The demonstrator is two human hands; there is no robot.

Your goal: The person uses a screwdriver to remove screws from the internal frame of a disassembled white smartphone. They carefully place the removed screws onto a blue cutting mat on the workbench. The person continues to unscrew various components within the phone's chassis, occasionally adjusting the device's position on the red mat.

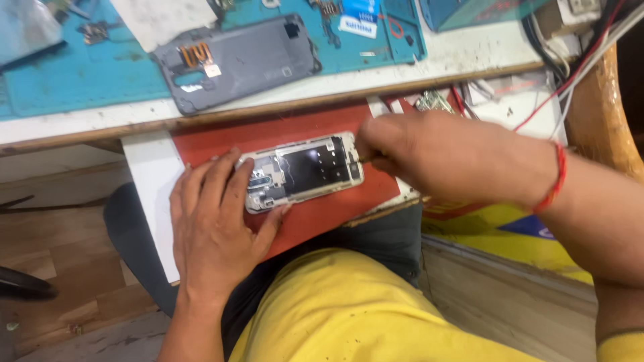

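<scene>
An opened phone [305, 171] with its back removed lies on a red board [221, 137] resting over my lap. My left hand [211, 224] lies flat against the phone's left end, fingers pressing its edge and steadying it. My right hand [429, 154] is pinched on a thin tool [365, 159] whose tip meets the phone's right end; most of the tool is hidden in my fingers. A red thread band circles my right wrist.
The grey phone back cover [238, 64] lies on a blue work mat [80, 80] on the white bench above. Small parts and a card sit further back. Red and white wires [570, 74] hang at the right, beside a wooden chair arm [600, 114].
</scene>
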